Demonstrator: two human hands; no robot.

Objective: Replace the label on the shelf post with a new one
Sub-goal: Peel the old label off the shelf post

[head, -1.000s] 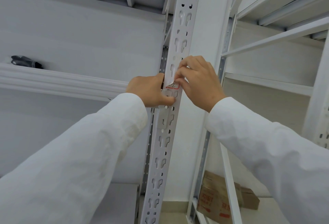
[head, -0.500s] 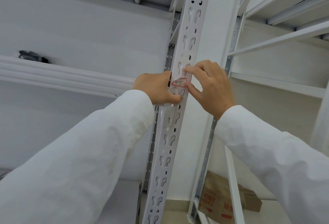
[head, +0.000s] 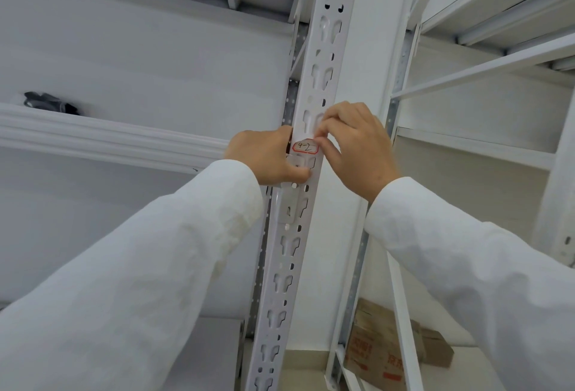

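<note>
The label (head: 305, 147), a small white sticker with a red border and handwriting on it, sits flat on the front face of the white shelf post (head: 287, 266), just above the middle of the view. At its three o'clock edge the right hand (head: 354, 148) comes in with fingers curled, thumb and fingertips touching the label's right end and the post just above it; whether they pinch the edge or only press it, I cannot tell. At nine o'clock of the label the left hand (head: 267, 157) wraps around the post, fingers curled behind its edge, thumb pressed across the front just under the label. Both arms are in white sleeves. Further out, a white shelf beam (head: 109, 138) runs off to nine o'clock with a dark object (head: 49, 103) lying above it. Down at five o'clock, cardboard boxes (head: 392, 344) sit low behind the racking.
</note>
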